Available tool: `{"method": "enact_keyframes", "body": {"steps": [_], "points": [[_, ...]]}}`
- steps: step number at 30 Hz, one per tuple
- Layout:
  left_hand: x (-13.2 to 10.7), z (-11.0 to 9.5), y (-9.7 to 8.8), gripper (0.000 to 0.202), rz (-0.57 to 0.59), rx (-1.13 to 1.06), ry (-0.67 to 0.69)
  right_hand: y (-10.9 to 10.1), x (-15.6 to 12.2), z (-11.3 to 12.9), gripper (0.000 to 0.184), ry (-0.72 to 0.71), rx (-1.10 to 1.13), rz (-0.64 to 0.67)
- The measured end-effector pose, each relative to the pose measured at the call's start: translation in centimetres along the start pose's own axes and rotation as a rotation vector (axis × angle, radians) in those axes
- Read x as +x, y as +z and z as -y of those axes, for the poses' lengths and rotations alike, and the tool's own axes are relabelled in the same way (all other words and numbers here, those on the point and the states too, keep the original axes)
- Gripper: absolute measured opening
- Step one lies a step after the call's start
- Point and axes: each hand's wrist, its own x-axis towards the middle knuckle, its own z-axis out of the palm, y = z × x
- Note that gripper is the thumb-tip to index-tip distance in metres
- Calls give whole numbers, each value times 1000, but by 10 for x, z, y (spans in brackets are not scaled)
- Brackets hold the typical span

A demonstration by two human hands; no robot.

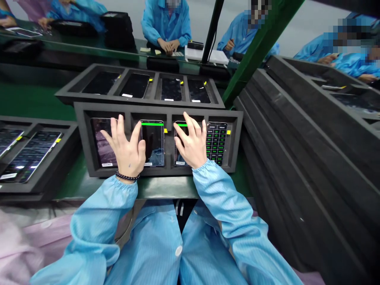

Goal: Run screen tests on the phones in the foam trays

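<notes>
A black foam tray point(157, 107) in front of me holds several smartphones in separate compartments. My left hand point(128, 152) is spread, its index fingertip at the upper left of the second phone point(154, 146), which has a green bar along its top. The leftmost phone point(102, 146) is partly behind that hand. My right hand point(192, 144), fingers also apart, has a fingertip at the top left of the third phone point(180, 157), whose screen it mostly covers. On the rightmost phone point(219, 144), a grid of green text shows. Neither hand grips anything.
Behind stands another foam tray point(136, 70) of dark phones. A further tray point(67, 158) with lit phones lies at left. Stacked black trays point(285, 138) rise at right, beside a slanted green post point(261, 47). Co-workers in blue sit across the bench point(124, 51).
</notes>
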Motion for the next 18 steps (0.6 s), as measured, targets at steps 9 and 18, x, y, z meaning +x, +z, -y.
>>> {"method": "enact_keyframes", "body": {"steps": [9,18], "points": [[0,4,-4,60,30,37,6,-4,-6,-8,35,25,23,-60],[0,7,0,55,61,38,-8,-2,-3,-4,38,2,-6,-4]]}}
